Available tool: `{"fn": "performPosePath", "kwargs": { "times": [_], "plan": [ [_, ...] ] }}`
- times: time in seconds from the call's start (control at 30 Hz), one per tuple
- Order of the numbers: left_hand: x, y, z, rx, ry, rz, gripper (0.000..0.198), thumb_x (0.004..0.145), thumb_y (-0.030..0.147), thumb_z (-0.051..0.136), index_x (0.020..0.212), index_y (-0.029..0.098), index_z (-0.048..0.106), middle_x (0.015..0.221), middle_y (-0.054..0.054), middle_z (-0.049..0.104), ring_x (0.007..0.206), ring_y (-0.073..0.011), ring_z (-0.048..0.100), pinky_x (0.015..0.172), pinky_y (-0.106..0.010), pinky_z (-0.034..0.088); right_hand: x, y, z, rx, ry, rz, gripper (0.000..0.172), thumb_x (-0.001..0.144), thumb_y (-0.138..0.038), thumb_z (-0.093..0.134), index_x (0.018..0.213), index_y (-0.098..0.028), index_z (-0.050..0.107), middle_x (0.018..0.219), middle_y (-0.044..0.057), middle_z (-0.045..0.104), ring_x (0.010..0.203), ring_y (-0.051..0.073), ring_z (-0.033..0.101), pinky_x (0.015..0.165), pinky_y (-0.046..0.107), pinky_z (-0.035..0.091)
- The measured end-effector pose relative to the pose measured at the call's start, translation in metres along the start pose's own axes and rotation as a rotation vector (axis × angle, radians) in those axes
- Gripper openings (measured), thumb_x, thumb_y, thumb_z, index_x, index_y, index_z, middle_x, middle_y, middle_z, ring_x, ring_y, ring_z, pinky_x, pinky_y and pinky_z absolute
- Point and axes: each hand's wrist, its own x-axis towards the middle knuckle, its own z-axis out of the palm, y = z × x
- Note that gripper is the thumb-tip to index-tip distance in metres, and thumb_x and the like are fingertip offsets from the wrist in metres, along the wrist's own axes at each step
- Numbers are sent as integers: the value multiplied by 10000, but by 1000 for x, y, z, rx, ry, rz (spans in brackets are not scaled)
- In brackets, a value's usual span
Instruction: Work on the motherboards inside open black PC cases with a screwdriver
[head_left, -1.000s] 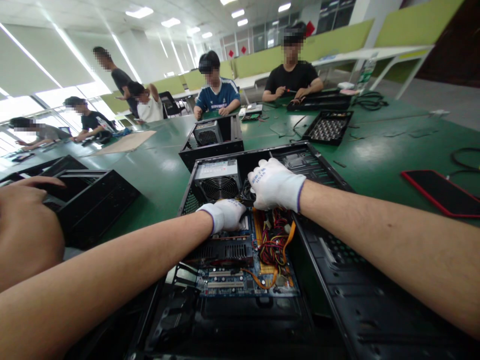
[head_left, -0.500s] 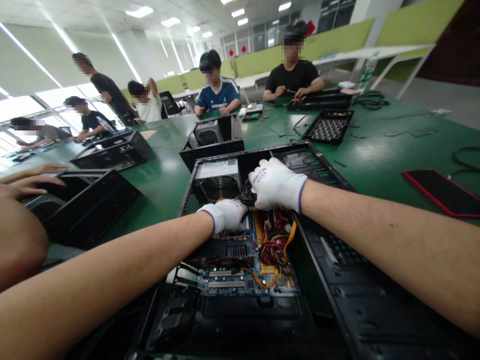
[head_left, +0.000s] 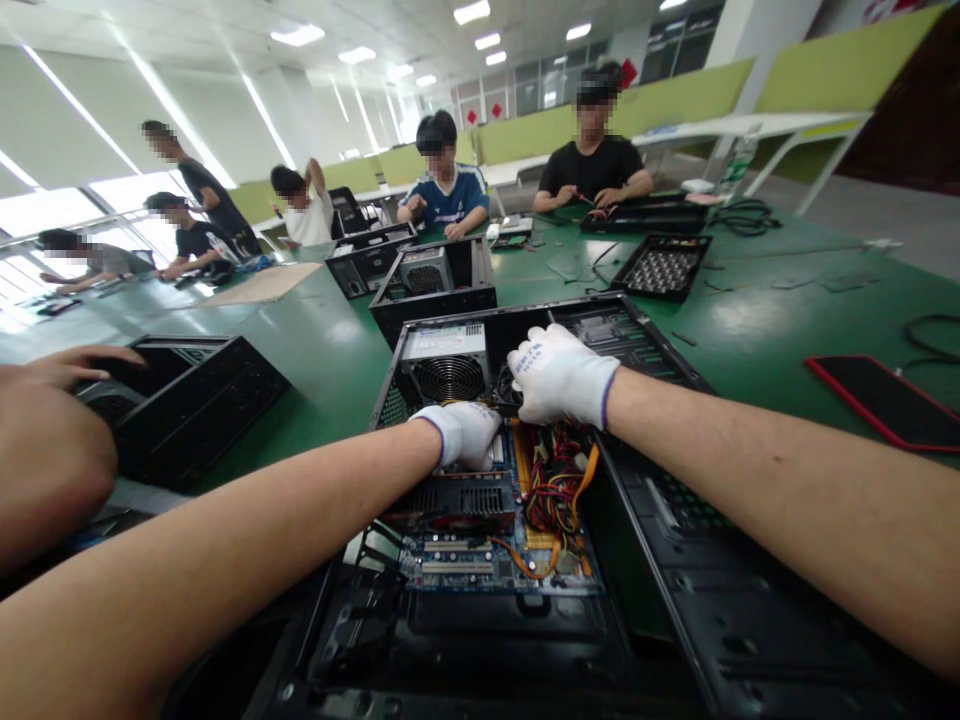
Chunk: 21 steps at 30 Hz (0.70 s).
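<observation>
An opened black computer case [head_left: 574, 630] lies in front of me. Inside it are a power supply [head_left: 450, 375], a blue motherboard [head_left: 457, 580] and a bundle of coloured cables [head_left: 553, 495]. Both my hands wear white gloves and work around the black cooling fan [head_left: 507, 385] beside the power supply. My right hand [head_left: 555, 378] is closed at the fan's right side, its fingertips hidden. Lower down, my left hand [head_left: 466, 434] reaches over the motherboard with fingers bent together. Whatever either hand grips is covered by the gloves.
Another black case [head_left: 195, 410] stands at left, with a person's hand [head_left: 82, 365] over it. More cases [head_left: 435, 285] stand behind mine. A black tray [head_left: 660, 266] and a red-edged black phone-like slab [head_left: 885, 400] lie at right. Several people sit around the green table [head_left: 322, 335].
A black case at the back left has shifted back and right, beside the case behind mine, uncovering a tan sheet. The neighbour's second hand no longer shows. My hands stay at the fan.
</observation>
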Motion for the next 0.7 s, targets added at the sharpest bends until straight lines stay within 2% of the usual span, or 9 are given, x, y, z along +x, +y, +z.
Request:
{"fn": "performPosePath", "kwargs": {
  "times": [0.17, 0.27, 0.4, 0.53, 0.63, 0.7],
  "plan": [
    [-12, -5, -12, -34, 5, -42, 668, 740, 450, 815, 1308, 141, 645, 1281, -184, 743, 1142, -352, 734, 950, -399, 610, 0, 3, -1, 20, -34, -35, 473, 758, -464, 700, 1106, -148, 754, 1089, 210, 753, 1061, 392, 650, 866, 487, 484],
    [-34, -8, -23, -54, 79, -82, 605, 837, 447, 714, 1334, 117, 616, 1268, -197, 738, 1129, -344, 738, 939, -398, 607, -3, 4, -4, 44, -30, -86, 523, 782, -501, 676, 1146, -131, 736, 1132, 206, 745, 1095, 381, 656, 884, 468, 498],
    [-74, -7, -32, -76, 193, -93, 417, 988, 433, 503, 1227, 135, 670, 1197, -169, 755, 1115, -313, 740, 978, -388, 581, -8, -4, -2, 96, -43, -203, 621, 772, -639, 674, 1148, -149, 736, 1144, 175, 752, 1092, 357, 684, 894, 442, 523],
    [-110, 2, -29, -102, 349, -99, 404, 1053, 440, 389, 1157, 174, 674, 1173, -128, 754, 1125, -280, 722, 995, -372, 559, -10, -12, 1, 138, -85, -269, 709, 677, -694, 762, 1166, -180, 750, 1142, 152, 764, 1055, 345, 715, 873, 418, 542],
    [-136, 16, -22, -160, 456, -73, 391, 1074, 455, 366, 1062, 204, 666, 1085, -97, 756, 1043, -264, 728, 938, -367, 562, -15, -9, -6, 170, -74, -264, 668, 793, -692, 678, 1221, -184, 739, 1178, 146, 758, 1093, 322, 713, 907, 395, 539],
    [-156, 29, -17, -192, 486, -53, 361, 1078, 458, 369, 1032, 223, 639, 1043, -79, 740, 987, -250, 722, 898, -365, 559, -22, -2, -15, 178, -52, -255, 653, 866, -679, 615, 1268, -176, 723, 1223, 155, 743, 1137, 322, 698, 946, 397, 530]
  ]
}}
